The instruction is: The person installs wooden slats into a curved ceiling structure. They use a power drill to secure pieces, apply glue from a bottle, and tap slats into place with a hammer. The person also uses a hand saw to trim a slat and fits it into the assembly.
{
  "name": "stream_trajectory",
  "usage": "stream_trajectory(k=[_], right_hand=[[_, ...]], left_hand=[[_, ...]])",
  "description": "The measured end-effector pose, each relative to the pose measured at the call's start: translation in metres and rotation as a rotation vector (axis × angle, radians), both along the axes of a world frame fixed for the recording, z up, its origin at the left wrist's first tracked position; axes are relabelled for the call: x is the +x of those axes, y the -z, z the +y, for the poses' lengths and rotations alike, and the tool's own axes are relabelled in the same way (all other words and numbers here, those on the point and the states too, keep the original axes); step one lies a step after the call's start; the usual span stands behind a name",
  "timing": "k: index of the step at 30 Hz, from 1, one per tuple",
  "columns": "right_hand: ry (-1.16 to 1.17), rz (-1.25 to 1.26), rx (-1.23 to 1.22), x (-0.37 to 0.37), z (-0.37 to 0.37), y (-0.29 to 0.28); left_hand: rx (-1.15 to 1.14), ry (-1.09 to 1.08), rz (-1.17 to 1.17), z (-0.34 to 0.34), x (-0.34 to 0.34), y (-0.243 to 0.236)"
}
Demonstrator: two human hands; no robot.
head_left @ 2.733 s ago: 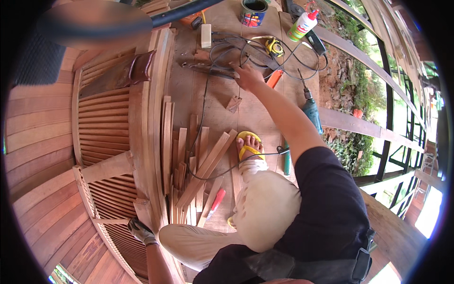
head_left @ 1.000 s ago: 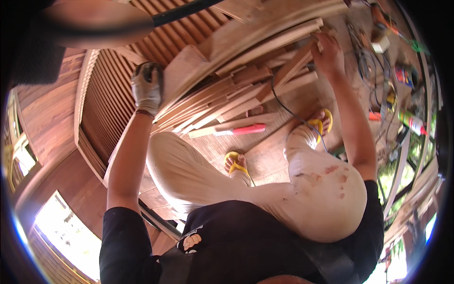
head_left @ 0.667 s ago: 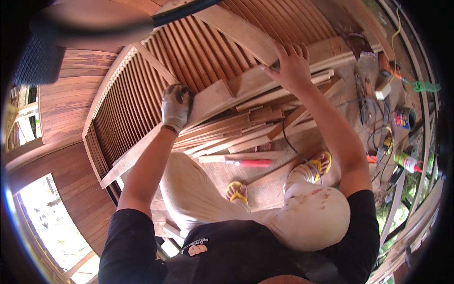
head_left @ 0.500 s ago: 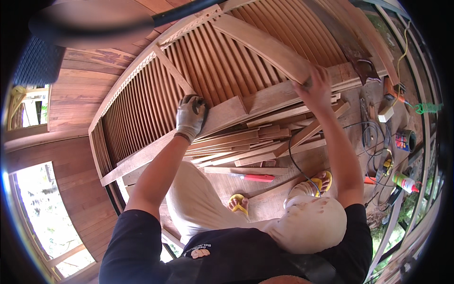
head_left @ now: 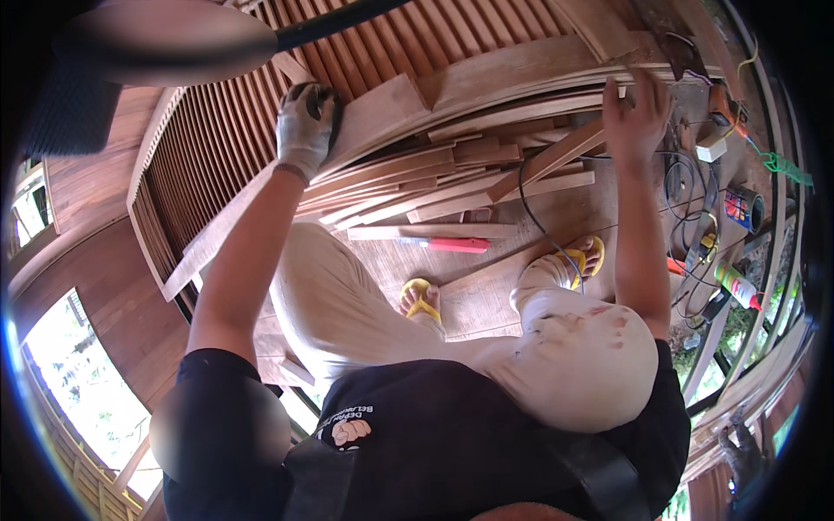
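A slatted wooden panel (head_left: 339, 39) lies along the top of the view, bordered by a long pale rail (head_left: 400, 108). My left hand (head_left: 304, 126), in a pale and dark glove, has its fingers curled over that rail beside a short diagonal brace. My right hand (head_left: 636, 113) is bare, with fingers apart and slightly bent at the right ends of long strips beside the rail; any contact is unclear. Below lie loose wooden strips (head_left: 452, 187) and a red-handled tool (head_left: 445, 245). A dark saw handle (head_left: 686, 56) is just above my right hand.
At right are cables (head_left: 682, 182), an orange tool (head_left: 721, 104), a paint can (head_left: 743, 208), a glue bottle (head_left: 734, 282) and a yellow tape measure (head_left: 708, 247). My sandaled feet rest on boards (head_left: 482, 300). A dark hand-like shape (head_left: 743, 456) shows at lower right.
My right hand came from among cables to the panel, held a crosspiece, then moved off it rightward. My left hand stays on the rail. The view has swung round.
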State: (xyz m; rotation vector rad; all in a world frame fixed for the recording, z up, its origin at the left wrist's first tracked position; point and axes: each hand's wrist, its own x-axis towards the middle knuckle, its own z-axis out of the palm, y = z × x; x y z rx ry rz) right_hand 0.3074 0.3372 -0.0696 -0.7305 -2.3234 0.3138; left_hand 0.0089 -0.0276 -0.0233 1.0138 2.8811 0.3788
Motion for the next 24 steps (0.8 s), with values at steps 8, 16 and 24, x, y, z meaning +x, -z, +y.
stream_trajectory(k=[8,16,24], right_hand=[[-0.624,-0.581,0.006,0.051,-0.140,0.088],[-0.492,-0.661,0.089,0.049,-0.095,0.109],[-0.059,-0.178,-0.371,0.141,-0.113,0.070]], left_hand=[[0.139,0.075,0.082,-0.015,-0.015,0.030],[0.139,0.228,-0.675,-0.024,-0.053,0.002],[0.257,0.118,-0.002,-0.038,-0.048,0.063]])
